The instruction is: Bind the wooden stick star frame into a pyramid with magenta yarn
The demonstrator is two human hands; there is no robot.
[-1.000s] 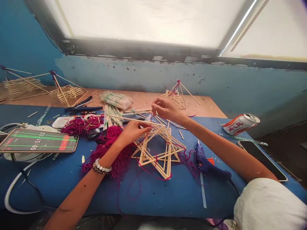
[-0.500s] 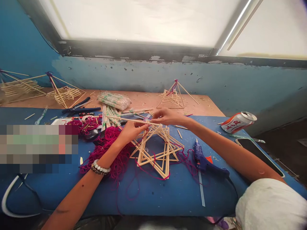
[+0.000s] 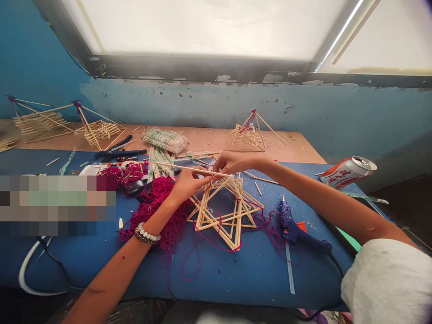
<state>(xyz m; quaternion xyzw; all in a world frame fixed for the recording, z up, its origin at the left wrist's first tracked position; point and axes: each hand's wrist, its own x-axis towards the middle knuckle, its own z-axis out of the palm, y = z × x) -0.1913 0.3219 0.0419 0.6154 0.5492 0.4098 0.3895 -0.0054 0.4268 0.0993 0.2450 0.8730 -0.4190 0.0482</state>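
Note:
A star-shaped frame of thin wooden sticks point(image 3: 221, 225) lies on the blue tabletop, with magenta yarn point(image 3: 220, 220) looped around parts of it. My left hand point(image 3: 189, 184) is closed at its far left corner, gripping a long wooden stick point(image 3: 168, 165) that slants across the top. Beside it, my right hand point(image 3: 232, 163) pinches yarn at the same corner; its fingertips are partly hidden. A tangled heap of magenta yarn point(image 3: 162, 216) rests by my left wrist. To the right lies a blue glue gun point(image 3: 286, 220) with a clear glue stick point(image 3: 289, 270) projecting from its rear.
Wrapped stick bundles point(image 3: 165, 139) and dark-handled cutters point(image 3: 118, 150) lie behind. Stick pyramids point(image 3: 96, 128) stand at the back left, another pyramid point(image 3: 254, 135) at back centre. A drink can point(image 3: 347, 172) leans by the right edge, near a phone point(image 3: 349, 238) partly under my forearm.
The whole view has shifted, so things appear slightly farther right. My right fingers have curled down closer to the frame's corner. My left hand keeps its hold.

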